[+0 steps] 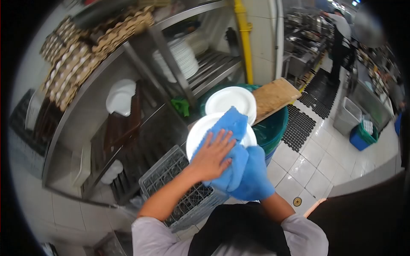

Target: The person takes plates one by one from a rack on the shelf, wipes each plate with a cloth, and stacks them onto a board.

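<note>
A white plate (197, 135) is held in front of me, partly covered by a blue cloth (235, 121). My left hand (212, 157) lies flat on the cloth over the plate, its fingers spread. Bunched blue cloth wraps my right hand (272, 199) at the plate's near right side. The fingers of that hand are hidden; it appears to grip the plate's rim through the cloth. Just beyond, a second white plate (230, 103) rests over a green-lined bin (273, 135), beside a wooden board (276, 97).
A grey glass rack (154, 172) stands below my left arm. Metal shelving to the left holds stacked plates (181, 59), a brown tray (124, 128) and egg cartons (70, 72) on top. Black mats (321, 91) lie on the tiled floor; a person (340, 38) stands far off.
</note>
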Action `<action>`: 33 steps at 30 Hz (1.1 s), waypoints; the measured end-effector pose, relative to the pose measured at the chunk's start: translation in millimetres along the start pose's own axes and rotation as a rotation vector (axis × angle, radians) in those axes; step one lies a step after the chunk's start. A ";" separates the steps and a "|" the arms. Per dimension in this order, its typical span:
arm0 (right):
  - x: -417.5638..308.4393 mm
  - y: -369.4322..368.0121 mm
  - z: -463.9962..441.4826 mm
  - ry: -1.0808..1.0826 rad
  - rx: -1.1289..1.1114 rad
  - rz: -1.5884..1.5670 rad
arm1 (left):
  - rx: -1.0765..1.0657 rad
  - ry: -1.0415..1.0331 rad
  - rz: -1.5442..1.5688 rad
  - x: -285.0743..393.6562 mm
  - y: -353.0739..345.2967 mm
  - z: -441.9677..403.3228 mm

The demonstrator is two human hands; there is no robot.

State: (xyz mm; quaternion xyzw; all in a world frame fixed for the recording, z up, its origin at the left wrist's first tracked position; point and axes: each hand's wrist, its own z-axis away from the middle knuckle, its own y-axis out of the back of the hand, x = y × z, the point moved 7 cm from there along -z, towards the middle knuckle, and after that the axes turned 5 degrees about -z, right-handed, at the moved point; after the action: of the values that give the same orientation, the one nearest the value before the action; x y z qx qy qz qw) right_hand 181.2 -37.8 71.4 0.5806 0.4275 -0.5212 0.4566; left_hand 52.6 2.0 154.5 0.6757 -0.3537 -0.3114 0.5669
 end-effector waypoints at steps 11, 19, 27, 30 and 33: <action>-63.2 18.8 3.4 0.367 0.056 0.739 | -0.013 0.135 -0.206 -33.1 -7.0 29.5; -44.3 25.1 -12.9 0.405 0.272 0.270 | 0.005 0.010 0.005 2.9 -16.9 41.5; -66.7 2.1 -2.3 0.680 -0.172 0.336 | 0.165 -0.248 0.061 -30.7 112.8 -30.7; -72.3 -16.8 -16.1 0.594 -0.192 0.205 | -0.284 -0.217 0.176 -47.4 88.3 -46.7; -94.4 1.3 -14.0 0.805 -0.076 0.243 | -0.015 0.241 0.858 -106.0 89.1 -13.8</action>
State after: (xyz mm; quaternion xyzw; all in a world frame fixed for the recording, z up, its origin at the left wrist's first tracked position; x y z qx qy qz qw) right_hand 176.8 -26.3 166.1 0.7668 0.5191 -0.1788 0.3325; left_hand -6.1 88.0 246.7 0.4950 -0.5311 0.0305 0.6870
